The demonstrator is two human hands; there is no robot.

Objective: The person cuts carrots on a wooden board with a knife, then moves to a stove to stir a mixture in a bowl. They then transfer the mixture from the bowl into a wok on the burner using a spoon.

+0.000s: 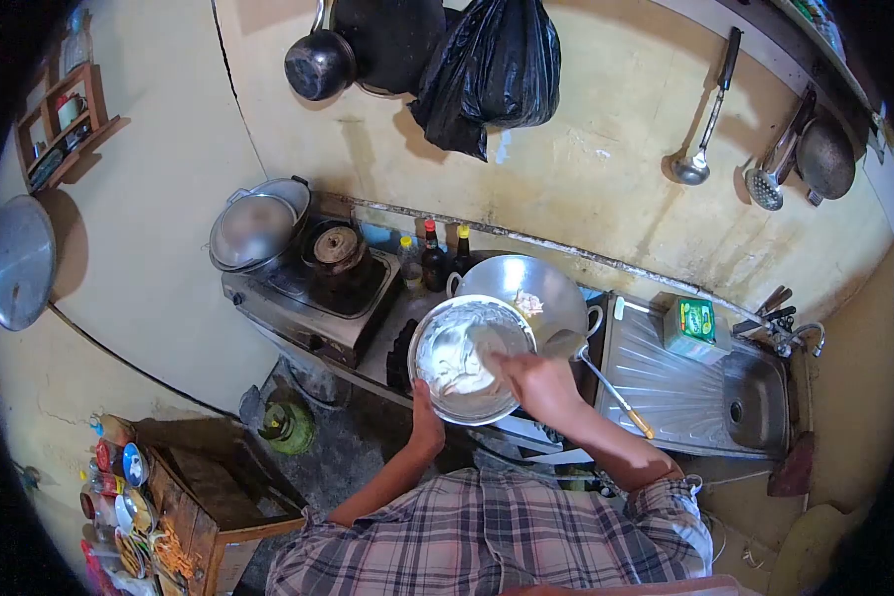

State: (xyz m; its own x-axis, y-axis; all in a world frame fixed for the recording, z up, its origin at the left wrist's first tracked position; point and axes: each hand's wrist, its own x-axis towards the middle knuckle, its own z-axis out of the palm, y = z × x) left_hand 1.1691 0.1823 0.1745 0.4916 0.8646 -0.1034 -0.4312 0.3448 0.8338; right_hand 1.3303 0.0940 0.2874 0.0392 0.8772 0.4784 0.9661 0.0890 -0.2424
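A metal bowl (430,397) with a white, creamy mixture (459,360) smeared over its bottom and walls is held in front of my chest. My left hand (426,421) grips it by the lower left side. Over the bowl's right rim, my right hand (541,383) is closed, blurred by motion. Whatever its fingers hold is too smeared to make out. Just behind the bowl stands a wide wok (556,288) with a small pale lump of food (528,303) in it. A spatula (614,389) with a wooden handle lies to the right of the wok.
To the left is a gas stove (298,308) with a small lidded pot (338,248) and a large pan (258,228). Several bottles (433,258) stand behind the bowl. At right, a green box (696,320) sits by the steel sink (755,402). A green gas cylinder (288,427) is on the floor.
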